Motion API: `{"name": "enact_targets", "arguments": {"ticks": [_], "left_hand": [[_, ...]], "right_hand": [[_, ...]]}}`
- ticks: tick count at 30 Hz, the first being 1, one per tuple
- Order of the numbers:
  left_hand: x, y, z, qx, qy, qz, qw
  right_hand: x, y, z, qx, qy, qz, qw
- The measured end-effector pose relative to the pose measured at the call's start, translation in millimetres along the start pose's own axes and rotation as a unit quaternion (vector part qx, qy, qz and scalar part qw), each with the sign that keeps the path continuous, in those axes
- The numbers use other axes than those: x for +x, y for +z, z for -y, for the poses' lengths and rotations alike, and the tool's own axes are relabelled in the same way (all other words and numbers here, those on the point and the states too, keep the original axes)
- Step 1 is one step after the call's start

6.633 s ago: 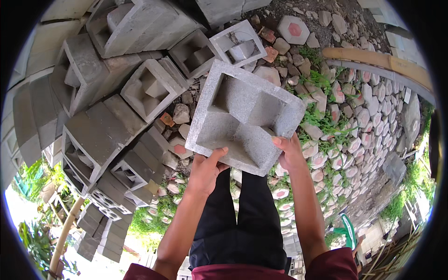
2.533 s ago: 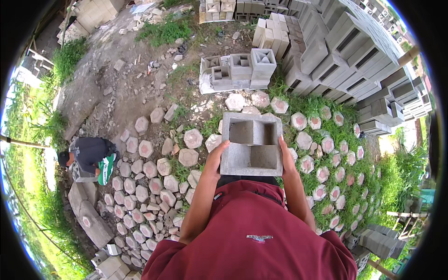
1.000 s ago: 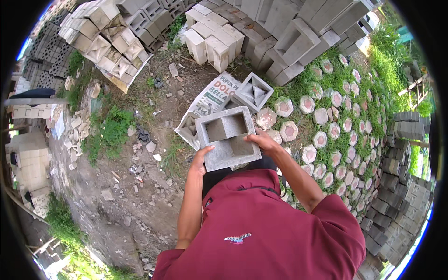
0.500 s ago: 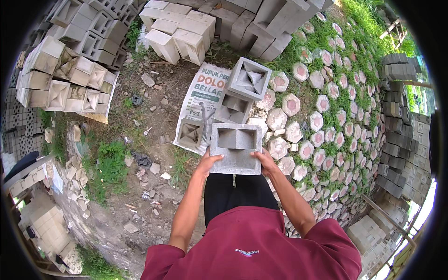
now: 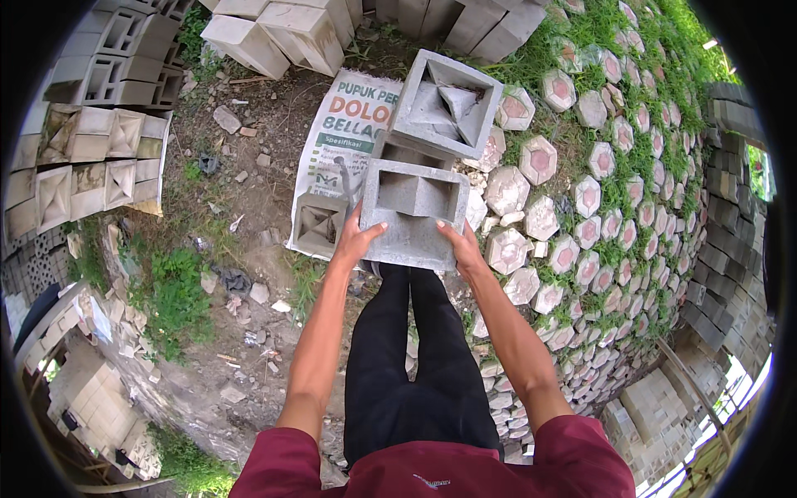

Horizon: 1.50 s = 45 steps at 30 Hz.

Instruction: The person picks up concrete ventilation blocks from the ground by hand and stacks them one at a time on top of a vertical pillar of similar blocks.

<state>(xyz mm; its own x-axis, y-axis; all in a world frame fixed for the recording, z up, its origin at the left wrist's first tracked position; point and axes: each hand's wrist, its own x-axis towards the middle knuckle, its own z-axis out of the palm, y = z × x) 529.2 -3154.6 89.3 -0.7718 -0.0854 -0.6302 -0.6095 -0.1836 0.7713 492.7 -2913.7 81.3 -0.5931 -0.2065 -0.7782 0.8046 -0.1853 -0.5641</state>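
Observation:
Between my two hands I hold a grey concrete block (image 5: 408,236) with a recessed, angular face turned up toward me. My left hand (image 5: 355,238) grips its left side, thumb on the front face. On the opposite side my right hand (image 5: 460,246) does the same, its thumb also on the face. Just beyond the held block stands another concrete block (image 5: 405,123) with a pyramid-like pattern, higher than a block (image 5: 419,152) that is partly hidden between them. A smaller patterned block (image 5: 318,228) rests on the printed white sack (image 5: 332,133), left of my left hand.
Hexagonal pavers (image 5: 508,190) with grass between them cover the ground to the right. Stacked blocks (image 5: 108,158) stand at the left, more blocks (image 5: 303,33) at the far side, and a grey stack (image 5: 714,224) at the right. Rubble (image 5: 226,119) and weeds (image 5: 178,286) lie on the dirt.
Both hands have moved the held block away from my body, nearer the patterned block. My arms reach out further and my view has shifted forward, showing more of my legs.

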Motion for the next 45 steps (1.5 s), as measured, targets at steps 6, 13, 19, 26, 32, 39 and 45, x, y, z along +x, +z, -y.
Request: {"name": "enact_targets", "arguments": {"ticks": [6,13,19,26,32,39,45], "left_hand": [[35,-9,4,0.065,0.041,-0.023,0.997],[61,-20,7,0.115,0.072,-0.034,0.990],[72,-18,12,0.102,0.073,-0.015,0.992],[87,-22,5,0.110,0.089,0.006,0.990],[91,-13,-10,0.145,0.107,0.020,0.983],[45,3,-41,0.078,0.105,-0.075,0.989],[-78,59,-161,-0.004,0.014,0.040,0.999]], "right_hand": [[43,0,-21,-0.016,-0.055,0.016,0.998],[61,18,-23,-0.056,-0.148,-0.025,0.987],[65,10,-25,-0.097,-0.170,-0.058,0.979],[68,19,-17,-0.078,-0.191,-0.069,0.976],[71,17,-13,-0.118,-0.245,-0.086,0.958],[23,9,12,-0.336,-0.189,-0.197,0.901],[-105,-22,53,-0.258,-0.226,-0.261,0.902]]}}
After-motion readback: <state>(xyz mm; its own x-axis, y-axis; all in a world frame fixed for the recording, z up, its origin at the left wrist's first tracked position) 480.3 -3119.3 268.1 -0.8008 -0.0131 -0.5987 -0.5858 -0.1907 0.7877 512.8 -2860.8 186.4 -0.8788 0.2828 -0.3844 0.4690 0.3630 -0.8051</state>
